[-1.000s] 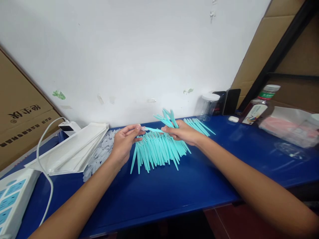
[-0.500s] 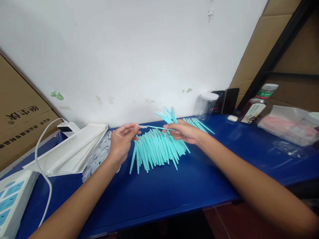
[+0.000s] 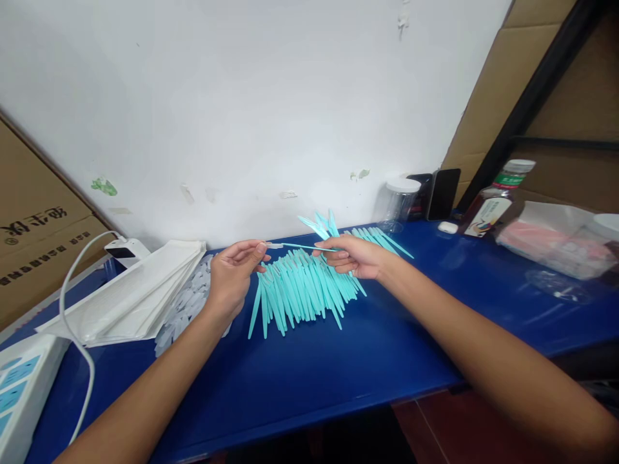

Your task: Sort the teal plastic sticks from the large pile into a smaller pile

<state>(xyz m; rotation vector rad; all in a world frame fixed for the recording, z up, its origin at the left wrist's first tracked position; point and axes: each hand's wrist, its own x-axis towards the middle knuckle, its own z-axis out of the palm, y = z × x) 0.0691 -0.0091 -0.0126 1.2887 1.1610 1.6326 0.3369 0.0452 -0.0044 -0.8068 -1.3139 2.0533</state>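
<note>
Pinched between the thumb and fingertips of my left hand (image 3: 236,267) is a small translucent blade cap (image 3: 275,245). My right hand (image 3: 355,254) is closed on a thin turquoise eyebrow razor (image 3: 300,246), whose tip points left at the cap; from this angle I cannot tell whether they touch. Several more turquoise razors (image 3: 321,224) fan up out of the same hand. Below both hands, a heap of turquoise razors (image 3: 304,293) lies side by side on the blue table (image 3: 309,386). Left of it, partly behind my left wrist, is a pile of translucent caps (image 3: 186,299).
White envelopes (image 3: 130,296) lie at left, near a power strip (image 3: 26,380) and white cable (image 3: 65,303). A short row of razors (image 3: 380,240) lies behind my right hand. Further right stand a clear jar (image 3: 399,203), a phone (image 3: 443,193), a bottle (image 3: 498,196) and a plastic bag (image 3: 536,238).
The view has shifted slightly. Both hands keep the same grip, and the razor's tip and the cap stay nearly end to end, with the cap tilted a little differently.
</note>
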